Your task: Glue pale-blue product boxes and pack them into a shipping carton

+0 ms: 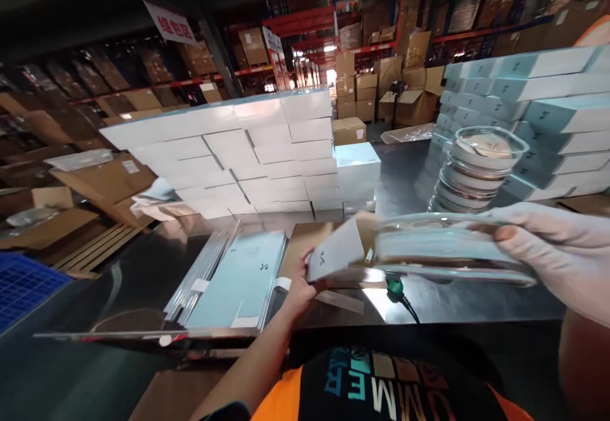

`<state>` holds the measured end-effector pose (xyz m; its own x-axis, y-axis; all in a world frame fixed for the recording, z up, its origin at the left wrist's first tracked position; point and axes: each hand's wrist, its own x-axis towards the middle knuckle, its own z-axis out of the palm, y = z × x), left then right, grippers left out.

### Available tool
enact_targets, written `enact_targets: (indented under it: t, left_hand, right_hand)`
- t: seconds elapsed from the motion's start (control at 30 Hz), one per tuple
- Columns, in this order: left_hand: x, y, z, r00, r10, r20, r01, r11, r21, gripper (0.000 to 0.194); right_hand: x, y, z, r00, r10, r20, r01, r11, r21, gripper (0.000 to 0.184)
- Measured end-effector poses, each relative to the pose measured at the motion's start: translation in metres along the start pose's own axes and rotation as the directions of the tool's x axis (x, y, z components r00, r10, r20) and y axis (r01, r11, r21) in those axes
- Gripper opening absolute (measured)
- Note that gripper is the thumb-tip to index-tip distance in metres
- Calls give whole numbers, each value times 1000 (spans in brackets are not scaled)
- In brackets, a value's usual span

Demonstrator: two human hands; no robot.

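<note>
Spanning the gap between the two hands, a clear, glassy dish (438,249) lies with its long axis running sideways across the view, its far end beside the open carton (336,253); blur hides whether the two touch. The right hand (548,243) is the nearer, at the dish's right end, its gloved fingers pinched on the rim with the thumb tip bare. To the left, the left hand (301,289) has its bare fingers closed around the lower corner of the carton, whose brown, matt inside faces the dish. The carton's outer face is smooth white card with a small dark mark; the dish is low and long, with shiny, rounded edges and a pale blue tint through its wall. Behind the right hand, a stack of round-cornered clear dishes (476,167) rises from the glossy metal bench (476,303). Flat pale blue card sheets (243,268) lie to the left of the carton, and a wall of white boxes (267,148), smooth and sharp-edged, stands beyond.
</note>
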<state>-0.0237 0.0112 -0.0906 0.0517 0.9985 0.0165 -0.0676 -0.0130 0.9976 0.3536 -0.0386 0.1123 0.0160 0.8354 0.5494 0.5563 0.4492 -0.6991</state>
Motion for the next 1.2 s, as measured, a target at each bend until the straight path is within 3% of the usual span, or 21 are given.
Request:
enact_targets:
  t: [0.07,0.1,0.2,0.3,0.43,0.5,0.6,0.67,0.77,0.83,0.9,1.0,1.07,1.13,1.2]
  left_hand:
    - [-11,-14,4,996,-54,69,57,997,-50,96]
    - [-14,-22,7,993,-66,94,72,995,-64,96]
    - [-21,-44,11,992,-95,82,92,995,43,92]
    - [-25,-57,7,999,-48,2,46,975,215,86]
    - [-27,-45,4,990,139,7,-138,969,207,106]
    - [-25,-27,8,956,291,18,-288,930,228,96]
    - [-20,0,15,876,471,101,-478,823,306,65]
    - [-18,10,20,841,529,110,-533,780,327,59]
    - [-19,16,24,805,590,66,-578,752,316,55]
    - [-22,16,27,793,606,58,-592,746,306,53]
    - [-26,14,30,794,606,49,-591,751,295,49]
    - [-31,5,33,780,621,-76,-593,774,222,40]
    - [-32,-4,29,735,668,-117,-640,740,207,58]
    - [-31,-12,21,692,721,-16,-689,668,281,65]
    - [-29,-17,11,700,707,102,-685,625,375,54]
  right_hand:
    - [13,-16,28,956,-97,277,107,994,-19,44]
    - [18,-20,43,936,-142,321,165,985,-44,41]
    - [17,-12,80,951,-247,186,274,952,-135,30]
    - [-6,18,104,955,-291,52,296,947,-128,41]
    - [-49,60,142,987,-142,74,137,988,68,65]
    - [-64,68,164,997,-36,74,20,979,203,70]
    - [-76,67,187,992,112,65,-129,909,397,69]
    - [-81,63,193,983,176,47,-178,879,442,66]
    - [-90,60,194,987,161,-12,-137,871,472,69]
    - [-92,59,195,989,151,-11,-124,849,513,69]
    - [-88,57,198,977,210,43,-199,812,548,66]
    - [-72,52,208,932,350,94,-350,800,488,46]
    - [-60,50,214,929,368,29,-348,848,398,36]
    - [-49,53,215,946,322,-21,-295,888,352,43]
    - [-39,60,208,966,258,34,-255,912,322,47]
